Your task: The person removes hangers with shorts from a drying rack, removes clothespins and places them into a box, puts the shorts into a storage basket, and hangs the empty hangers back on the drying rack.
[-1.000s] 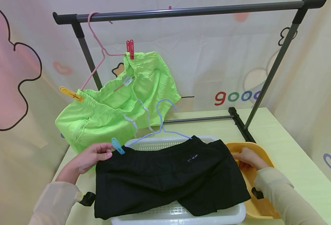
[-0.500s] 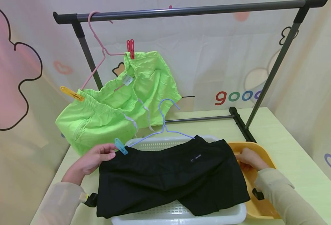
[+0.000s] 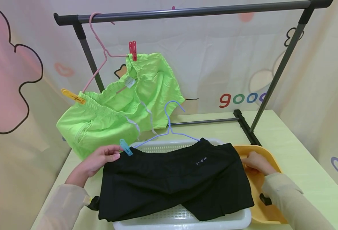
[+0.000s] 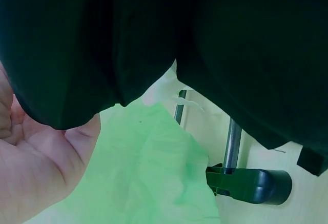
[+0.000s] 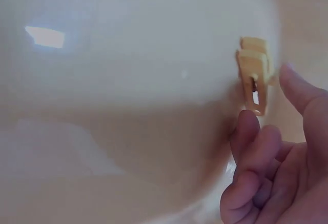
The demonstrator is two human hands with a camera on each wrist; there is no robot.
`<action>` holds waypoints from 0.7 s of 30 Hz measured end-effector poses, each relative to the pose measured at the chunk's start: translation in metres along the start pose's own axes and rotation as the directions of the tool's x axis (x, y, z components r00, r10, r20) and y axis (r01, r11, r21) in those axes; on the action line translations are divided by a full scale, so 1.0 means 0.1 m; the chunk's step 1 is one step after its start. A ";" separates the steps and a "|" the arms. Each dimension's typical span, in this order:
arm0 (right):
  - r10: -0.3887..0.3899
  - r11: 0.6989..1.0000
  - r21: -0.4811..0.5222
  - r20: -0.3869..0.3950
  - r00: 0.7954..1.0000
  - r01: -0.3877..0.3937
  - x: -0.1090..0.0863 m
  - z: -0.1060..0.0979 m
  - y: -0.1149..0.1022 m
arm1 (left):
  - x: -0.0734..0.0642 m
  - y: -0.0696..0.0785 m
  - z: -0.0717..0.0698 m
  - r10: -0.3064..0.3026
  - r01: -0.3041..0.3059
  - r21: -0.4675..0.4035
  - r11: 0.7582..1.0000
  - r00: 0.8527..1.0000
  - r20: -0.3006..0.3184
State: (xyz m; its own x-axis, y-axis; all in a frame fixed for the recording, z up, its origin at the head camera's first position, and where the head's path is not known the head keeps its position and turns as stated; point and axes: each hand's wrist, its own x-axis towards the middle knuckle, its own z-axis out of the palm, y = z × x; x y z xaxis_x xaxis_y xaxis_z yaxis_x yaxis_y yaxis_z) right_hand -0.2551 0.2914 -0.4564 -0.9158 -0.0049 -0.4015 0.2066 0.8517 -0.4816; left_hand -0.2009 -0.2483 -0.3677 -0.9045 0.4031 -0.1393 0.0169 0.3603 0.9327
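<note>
My left hand (image 3: 101, 159) pinches the left corner of the waistband of black shorts (image 3: 171, 182), right beside a blue clothespin (image 3: 126, 147). The clothespin sits on that corner, by the left arm of a blue wire hanger (image 3: 170, 127); the hanger's lower part is hidden by the shorts. From the left wrist, the hand (image 4: 46, 157) shows under dark cloth. My right hand (image 3: 258, 163) is down inside a yellow basin (image 3: 267, 210). In the right wrist view a yellow clothespin (image 5: 254, 75) lies at its fingertips (image 5: 247, 121), with the thumb held apart from it.
A white basket (image 3: 183, 223) stands under the shorts, against the basin. Behind, lime-green shorts (image 3: 105, 121) hang from a pink hanger (image 3: 104, 51) with red (image 3: 132, 51) and yellow (image 3: 73, 96) clothespins. The black rack (image 3: 197, 12) spans the table (image 3: 301, 179).
My left hand has shifted slightly right with the waistband corner and blue clothespin, and the blue hanger has moved right too. The right hand stays in the basin.
</note>
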 end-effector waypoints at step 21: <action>-0.096 0.990 0.102 -0.041 0.995 0.099 -0.23 -0.38 -0.31 | -0.01 0.04 -0.04 0.009 -0.012 0.073 0.997 0.999 0.042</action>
State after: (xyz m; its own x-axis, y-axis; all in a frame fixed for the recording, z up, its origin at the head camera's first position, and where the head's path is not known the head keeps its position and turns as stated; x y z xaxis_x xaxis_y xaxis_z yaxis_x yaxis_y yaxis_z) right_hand -0.2532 0.2851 -0.4032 -0.9447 -0.0648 -0.3215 0.1486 0.7893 -0.5958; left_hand -0.2015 -0.2508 -0.3626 -0.8856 0.4414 -0.1444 0.0592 0.4157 0.9076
